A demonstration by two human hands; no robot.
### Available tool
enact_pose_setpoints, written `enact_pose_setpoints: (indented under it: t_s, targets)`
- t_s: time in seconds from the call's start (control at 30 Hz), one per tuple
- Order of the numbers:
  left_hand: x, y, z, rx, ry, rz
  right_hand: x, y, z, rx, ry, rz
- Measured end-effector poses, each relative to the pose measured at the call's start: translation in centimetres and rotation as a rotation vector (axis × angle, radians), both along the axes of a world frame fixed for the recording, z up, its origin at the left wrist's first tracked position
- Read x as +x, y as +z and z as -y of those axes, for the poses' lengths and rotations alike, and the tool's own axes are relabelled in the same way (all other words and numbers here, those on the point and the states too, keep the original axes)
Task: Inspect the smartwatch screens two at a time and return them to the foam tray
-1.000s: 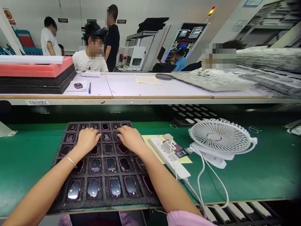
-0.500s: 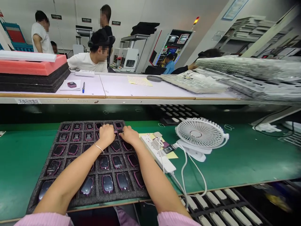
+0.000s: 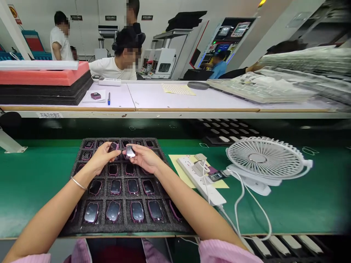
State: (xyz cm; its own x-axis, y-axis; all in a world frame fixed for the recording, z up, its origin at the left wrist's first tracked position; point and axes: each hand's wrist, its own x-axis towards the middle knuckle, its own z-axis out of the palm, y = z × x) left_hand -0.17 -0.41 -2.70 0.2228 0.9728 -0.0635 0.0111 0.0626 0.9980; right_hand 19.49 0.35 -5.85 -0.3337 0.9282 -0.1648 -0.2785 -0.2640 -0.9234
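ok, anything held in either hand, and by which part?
Left hand: a purple-framed smartwatch body, apparently pinched by its edges. Right hand: a second smartwatch body, held by its rim. Finger contact behind both is hidden.

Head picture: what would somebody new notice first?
Probably the dark tray of watch-like gadgets, low in front, with the left hand holding one gadget above it and the right hand another. The white fan on the green bench, at right, and the red slab at upper left stand out too.
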Motion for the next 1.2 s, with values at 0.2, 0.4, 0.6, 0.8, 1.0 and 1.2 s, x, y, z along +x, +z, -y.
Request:
enact_pose_setpoints:
  t_s: [0.2,0.4,0.6,0.8,1.0,1.2]
  targets:
    - [-0.6,-1.5,0.7,0.088,0.092,-0.081,-2.3,0.3,1.3,-0.092,0.161,-0.235]
    - [-1.5,-3.4,1.2,0.289,0.082,-0.286,-2.7,-1.7,2.1,-0.07,0.132,-0.241]
    - [-1.5,-4.3,1.3,0.286,0.1,-0.357,-2.6,-2.3,2.3,-0.057,0.164,-0.253]
    - [-1.2,-4.5,1.3,0.19,0.13,-0.277,-2.3,-2.3,2.5,-0.05,0.212,-0.273]
    - [-1.0,-3.7,1.6,0.095,0.107,-0.265,-2.1,-2.5,2.2,-0.066,0.2,-0.302]
    - [-1.1,-4.1,1.5,0.17,0.125,-0.265,-1.9,-2.5,2.2,-0.049,0.213,-0.29]
